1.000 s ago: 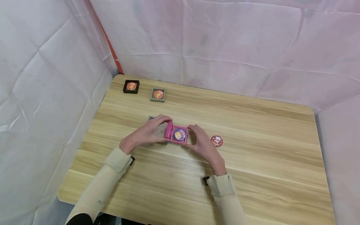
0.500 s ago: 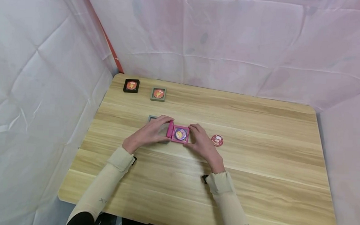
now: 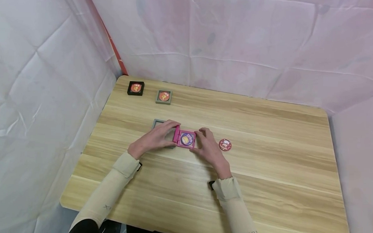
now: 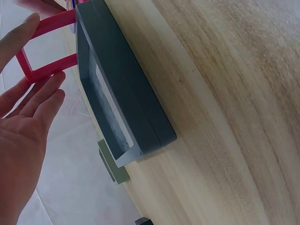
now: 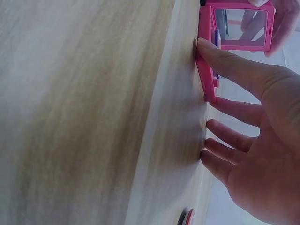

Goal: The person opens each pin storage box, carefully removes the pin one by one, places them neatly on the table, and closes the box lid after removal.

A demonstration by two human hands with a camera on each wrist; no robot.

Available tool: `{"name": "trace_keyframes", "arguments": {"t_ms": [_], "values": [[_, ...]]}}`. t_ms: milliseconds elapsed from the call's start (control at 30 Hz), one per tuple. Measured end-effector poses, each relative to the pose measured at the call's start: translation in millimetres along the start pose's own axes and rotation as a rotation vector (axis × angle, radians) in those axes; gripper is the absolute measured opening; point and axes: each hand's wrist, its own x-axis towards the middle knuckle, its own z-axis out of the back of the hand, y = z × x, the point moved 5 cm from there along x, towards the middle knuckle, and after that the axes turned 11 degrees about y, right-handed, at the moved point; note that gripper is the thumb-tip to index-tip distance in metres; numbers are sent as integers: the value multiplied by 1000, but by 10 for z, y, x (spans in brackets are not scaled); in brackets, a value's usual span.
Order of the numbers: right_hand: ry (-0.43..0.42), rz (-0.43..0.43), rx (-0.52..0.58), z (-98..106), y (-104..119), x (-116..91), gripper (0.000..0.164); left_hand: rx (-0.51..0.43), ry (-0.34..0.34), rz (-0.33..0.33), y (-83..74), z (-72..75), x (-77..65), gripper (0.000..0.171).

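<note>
A small pink hinged display case (image 3: 189,146) stands with its lid (image 3: 176,135) raised at the middle of the table. Inside its base lies a round purple badge (image 3: 186,139) with a yellow figure. My left hand (image 3: 152,137) pinches the clear-windowed lid between thumb and fingers, also plain in the left wrist view. With thumb and forefinger, my right hand (image 3: 210,147) holds the base by its right end; its other fingertips rest at the tabletop in the right wrist view. A larger grey frame (image 4: 126,84) lies under my left hand, mostly hidden in the head view.
A round red badge (image 3: 225,145) lies right of my right hand. Toward the back left sit a black frame (image 3: 130,88) and an olive-green frame (image 3: 163,102), each with an orange badge. White cloth walls (image 3: 239,42) stand along the table's (image 3: 281,162) back and sides.
The case and both hands have shifted slightly right, then stayed nearly still. The lid stays raised, and both hands keep their hold.
</note>
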Motion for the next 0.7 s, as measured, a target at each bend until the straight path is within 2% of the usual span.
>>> {"name": "trace_keyframes", "arguments": {"t_ms": [167, 367, 500, 700], "values": [[-25, 12, 27, -6, 19, 13, 82, -4, -1, 0, 1, -1, -3, 80], [-114, 56, 78, 3, 239, 122, 62, 6, -14, -7, 15, -8, -7, 80], [-86, 73, 70, -51, 380, 191, 54, 2, -24, -23, 16, -13, -12, 77], [-72, 57, 58, -112, 421, 242, 51, 3, -26, -24, 13, -11, -5, 76]]}}
